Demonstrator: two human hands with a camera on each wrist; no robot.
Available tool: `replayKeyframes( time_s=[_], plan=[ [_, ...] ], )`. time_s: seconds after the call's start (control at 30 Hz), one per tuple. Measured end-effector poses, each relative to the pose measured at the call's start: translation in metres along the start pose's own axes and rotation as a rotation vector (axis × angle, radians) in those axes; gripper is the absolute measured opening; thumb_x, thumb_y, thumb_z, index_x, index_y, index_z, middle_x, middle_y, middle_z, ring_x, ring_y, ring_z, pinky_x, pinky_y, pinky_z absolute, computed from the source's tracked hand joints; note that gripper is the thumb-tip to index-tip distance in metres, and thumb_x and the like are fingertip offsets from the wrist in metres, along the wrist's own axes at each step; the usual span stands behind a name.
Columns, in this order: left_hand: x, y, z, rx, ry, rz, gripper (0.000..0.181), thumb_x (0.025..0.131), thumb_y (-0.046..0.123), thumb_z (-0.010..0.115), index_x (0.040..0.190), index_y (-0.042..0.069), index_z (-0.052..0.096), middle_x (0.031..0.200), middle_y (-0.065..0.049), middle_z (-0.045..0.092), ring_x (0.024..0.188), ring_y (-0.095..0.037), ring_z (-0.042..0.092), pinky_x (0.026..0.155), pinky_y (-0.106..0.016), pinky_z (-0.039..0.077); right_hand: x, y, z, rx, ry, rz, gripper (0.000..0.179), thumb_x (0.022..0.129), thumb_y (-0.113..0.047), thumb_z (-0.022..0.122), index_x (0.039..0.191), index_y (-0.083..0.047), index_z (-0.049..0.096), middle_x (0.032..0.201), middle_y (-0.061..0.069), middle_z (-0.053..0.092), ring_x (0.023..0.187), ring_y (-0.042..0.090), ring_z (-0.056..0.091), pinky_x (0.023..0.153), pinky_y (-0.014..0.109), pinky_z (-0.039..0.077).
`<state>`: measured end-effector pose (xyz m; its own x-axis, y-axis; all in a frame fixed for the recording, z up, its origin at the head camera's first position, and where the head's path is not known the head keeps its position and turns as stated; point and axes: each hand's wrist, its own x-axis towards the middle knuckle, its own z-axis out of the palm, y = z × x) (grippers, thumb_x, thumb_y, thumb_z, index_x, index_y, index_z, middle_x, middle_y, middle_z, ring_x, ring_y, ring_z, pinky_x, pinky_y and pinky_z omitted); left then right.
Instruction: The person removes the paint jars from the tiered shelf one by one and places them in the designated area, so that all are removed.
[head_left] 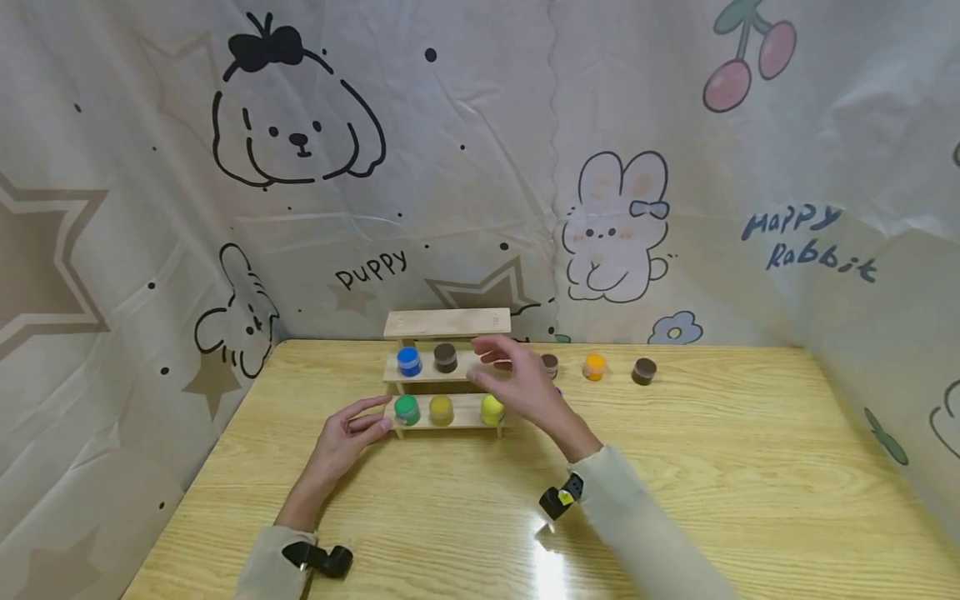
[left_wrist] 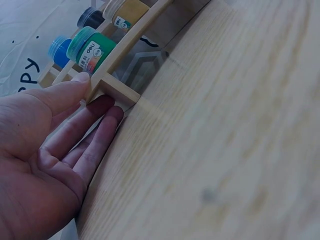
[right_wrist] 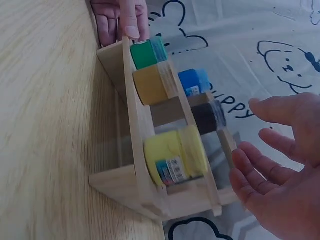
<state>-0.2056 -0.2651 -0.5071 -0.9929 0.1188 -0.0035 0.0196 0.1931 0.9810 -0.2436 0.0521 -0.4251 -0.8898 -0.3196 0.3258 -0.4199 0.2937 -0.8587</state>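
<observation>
I've got the rack (head_left: 447, 323) mid-frame, left hand (head_left: 339, 446) pinching its left end, right hand (head_left: 525, 385) loosely spread, empty, near the yellow jar (right_wrist: 170, 150); rack's probably light, stiff, jars (head_left: 408, 362) likely slippery (smooth sides), so grip round their middles.

Printed cloth backdrop (head_left: 480, 167), head view: "PUPPY" (head_left: 371, 271) toward 9 o'clock, "Happy Rabbit" (head_left: 810, 242) toward 3 o'clock; green jar (left_wrist: 90, 49), left wrist view, between 10 and 11 o'clock: "deli" on front label (left_wrist: 93, 56), smaller print illegible; yellow jar (right_wrist: 172, 147), right wrist view, near 6 o'clock: sticker (right_wrist: 171, 171) too blurred to read.
</observation>
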Motion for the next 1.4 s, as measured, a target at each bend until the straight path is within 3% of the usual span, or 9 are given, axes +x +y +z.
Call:
replayKeyframes(
  time_s=[0.2,0.47,0.7,1.13,1.4],
  plan=[
    [0.000,0.001,0.000,-0.003,0.003,-0.001,0.046,0.099,0.011,0.070,0.142,0.001,0.059,0.122,-0.025,0.070,0.100,-0.008,0.072,0.086,-0.025,0.057,0.015,0.001,0.017,-0.043,-0.032,0.006,0.045,0.093,-0.011,0.077,0.134,-0.003,0.063,0.128,0.016,0.066,0.116,0.029,0.064,0.101,0.042,0.052],
    [-0.001,0.002,-0.001,-0.001,-0.002,-0.001,0.046,0.100,0.011,0.070,0.143,0.001,0.059,0.122,-0.024,0.070,0.100,-0.008,0.072,0.086,-0.024,0.057,0.028,-0.002,0.033,-0.093,-0.056,0.031,0.048,0.095,-0.010,0.074,0.139,0.000,0.059,0.132,0.014,0.065,0.116,0.029,0.065,0.100,0.040,0.053],
    [0.000,0.001,0.000,0.016,0.002,0.006,0.045,0.099,0.013,0.070,0.142,0.002,0.060,0.122,-0.023,0.070,0.101,-0.008,0.072,0.087,-0.023,0.056,0.036,-0.003,0.041,-0.149,-0.058,0.045,0.040,0.098,-0.005,0.070,0.137,-0.001,0.061,0.129,0.013,0.066,0.109,0.024,0.066,0.092,0.036,0.056],
    [-0.001,0.001,0.000,0.028,0.009,0.000,0.045,0.099,0.012,0.070,0.142,0.003,0.060,0.124,-0.022,0.070,0.102,-0.008,0.071,0.087,-0.025,0.057,0.035,-0.005,0.039,-0.141,-0.056,0.116,0.033,0.096,-0.009,0.074,0.129,-0.008,0.065,0.121,0.008,0.069,0.104,0.021,0.067,0.091,0.034,0.056],
    [-0.001,0.003,0.000,0.022,0.012,-0.002,0.046,0.099,0.011,0.070,0.143,0.002,0.059,0.123,-0.023,0.070,0.101,-0.008,0.072,0.088,-0.027,0.057,0.026,-0.012,0.026,-0.088,-0.009,0.067,0.035,0.093,-0.011,0.078,0.126,-0.008,0.068,0.116,0.006,0.072,0.105,0.020,0.068,0.090,0.032,0.057]
  ],
)
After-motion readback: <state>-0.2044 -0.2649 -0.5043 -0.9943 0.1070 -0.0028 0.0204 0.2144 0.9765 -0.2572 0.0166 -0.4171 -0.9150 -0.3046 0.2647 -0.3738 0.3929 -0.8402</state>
